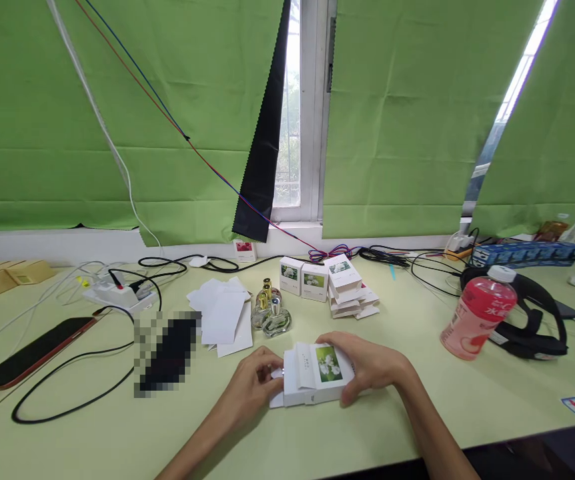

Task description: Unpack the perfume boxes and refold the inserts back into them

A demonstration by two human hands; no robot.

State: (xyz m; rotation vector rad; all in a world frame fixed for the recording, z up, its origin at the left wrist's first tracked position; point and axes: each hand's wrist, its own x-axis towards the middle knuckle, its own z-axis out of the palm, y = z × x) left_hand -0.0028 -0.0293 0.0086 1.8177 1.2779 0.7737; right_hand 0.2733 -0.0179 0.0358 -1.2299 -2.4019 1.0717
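Observation:
A white small carton with a white-flower picture (328,363) lies tilted low over the table in front of me. My right hand (367,363) wraps round its right end, thumb in front and fingers behind. My left hand (257,380) is closed at the carton's left end, where a white flap stands out. Its fingertips pinch something small and pale there, mostly hidden, which I cannot make out. Behind the carton stand several glass perfume bottles (276,321) with gold and silver necks. Left of them lies a pile of white paper sheets (223,313).
Boxes with flower pictures (313,283) stand at the back, beside a stack of cartons (343,280). A pink drink bottle (478,313) and a black headset (532,340) are on the right. Phone (37,350), black cable (72,353) and power strip (117,297) lie left.

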